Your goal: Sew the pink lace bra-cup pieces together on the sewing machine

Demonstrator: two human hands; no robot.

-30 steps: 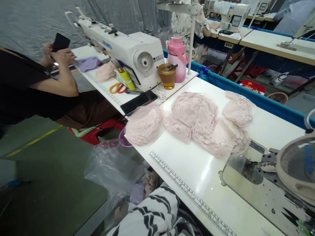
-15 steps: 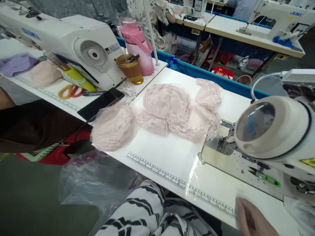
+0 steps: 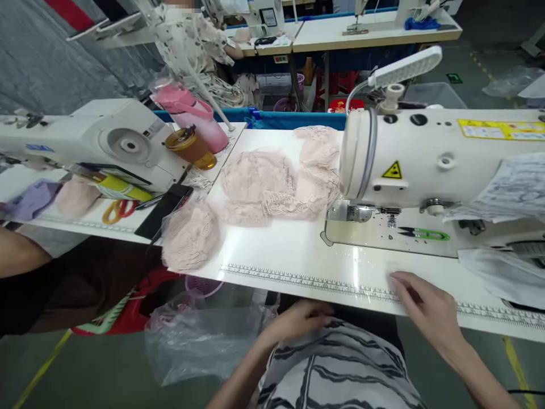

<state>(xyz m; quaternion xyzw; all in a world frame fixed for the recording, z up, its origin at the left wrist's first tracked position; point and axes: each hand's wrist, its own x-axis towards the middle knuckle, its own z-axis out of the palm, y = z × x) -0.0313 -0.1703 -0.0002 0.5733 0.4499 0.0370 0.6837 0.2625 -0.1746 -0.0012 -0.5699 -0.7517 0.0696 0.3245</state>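
Note:
My left hand [image 3: 298,320] lies over my lap just below the table's front edge, its fingers loosely extended and partly in shadow. On the right, my right hand [image 3: 428,307] rests at the table edge over the printed ruler [image 3: 315,280]. Its fingers are curled together; a faint pale blur shows at the fingertips, too indistinct to name. Beyond it, green thread snips [image 3: 426,234] lie on the bed of the sewing machine [image 3: 409,162]. Pale pink lace pieces [image 3: 258,176] are spread left of the needle area, with another lace cup piece [image 3: 191,236] at the table's left corner.
At left stand a second sewing machine [image 3: 114,145], a pink jug [image 3: 200,116], a cup of amber liquid [image 3: 191,149], a black phone [image 3: 164,211] and scissors [image 3: 113,211]. A neighbour's arm [image 3: 21,254] is at far left. A clear plastic bag [image 3: 196,335] hangs below the table.
The view has swung right and down, bringing both of my forearms and more of the near machine into sight. My left hand has come into view; the lace pieces look unmoved.

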